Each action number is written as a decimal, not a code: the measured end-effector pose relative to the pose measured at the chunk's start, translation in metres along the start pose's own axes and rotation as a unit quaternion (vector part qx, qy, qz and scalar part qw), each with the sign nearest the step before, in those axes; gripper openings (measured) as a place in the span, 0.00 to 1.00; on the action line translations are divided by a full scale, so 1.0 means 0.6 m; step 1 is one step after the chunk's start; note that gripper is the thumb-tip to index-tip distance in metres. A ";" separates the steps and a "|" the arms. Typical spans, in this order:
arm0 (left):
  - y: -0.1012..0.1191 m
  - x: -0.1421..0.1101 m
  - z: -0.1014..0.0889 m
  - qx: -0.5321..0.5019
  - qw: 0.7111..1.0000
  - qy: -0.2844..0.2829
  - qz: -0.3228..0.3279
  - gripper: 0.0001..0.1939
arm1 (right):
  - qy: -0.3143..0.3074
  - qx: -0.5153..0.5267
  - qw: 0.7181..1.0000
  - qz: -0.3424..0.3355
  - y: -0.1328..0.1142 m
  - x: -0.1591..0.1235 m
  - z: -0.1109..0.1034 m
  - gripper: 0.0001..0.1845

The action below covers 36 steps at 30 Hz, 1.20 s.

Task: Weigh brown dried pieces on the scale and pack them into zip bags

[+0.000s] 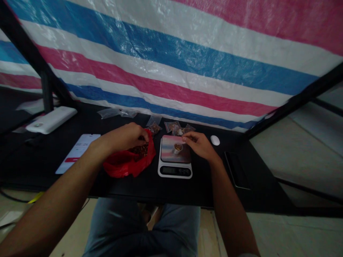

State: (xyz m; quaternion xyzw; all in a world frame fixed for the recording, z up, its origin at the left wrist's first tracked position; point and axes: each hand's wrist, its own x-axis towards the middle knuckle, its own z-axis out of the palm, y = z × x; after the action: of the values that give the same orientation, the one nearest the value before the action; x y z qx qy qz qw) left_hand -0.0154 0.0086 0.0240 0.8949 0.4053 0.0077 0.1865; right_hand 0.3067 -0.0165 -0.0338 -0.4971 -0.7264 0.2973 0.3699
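Small white cup [178, 148] on the platform of a digital kitchen scale [174, 170], nearest the right hand [199, 146], half-curled just beside it, any hold unclear; left hand [120, 138] curled into the mouth of a red plastic bag [131, 162] left of the scale, dark crumbly contents [140, 150] below, any pinch hidden; small clear packets [177, 128] beyond.

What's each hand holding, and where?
The left hand has fingers at the mouth of the red plastic bag, grip unclear; right hand holds nothing visible.
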 end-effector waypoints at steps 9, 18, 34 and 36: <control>0.126 0.093 -0.002 0.003 0.988 0.043 0.151 0.13 | -0.002 0.020 1.000 -0.007 0.006 0.003 -0.002 0.11; 0.152 0.117 0.008 0.037 0.990 -0.011 0.133 0.15 | -0.007 0.037 0.999 -0.021 0.006 0.003 -0.005 0.11; 0.145 0.128 0.016 -0.029 0.984 -0.006 0.176 0.15 | -0.005 0.031 0.999 -0.015 0.002 0.002 -0.004 0.11; 0.140 0.125 0.014 -0.043 0.982 0.017 0.185 0.14 | -0.005 0.031 0.999 -0.020 0.001 0.002 -0.005 0.11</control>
State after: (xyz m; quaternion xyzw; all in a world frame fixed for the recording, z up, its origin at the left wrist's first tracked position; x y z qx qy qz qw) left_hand 0.0971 0.0097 0.0342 0.9453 0.2352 0.0747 0.2135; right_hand 0.3092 -0.0152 -0.0327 -0.4690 -0.7285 0.3147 0.3877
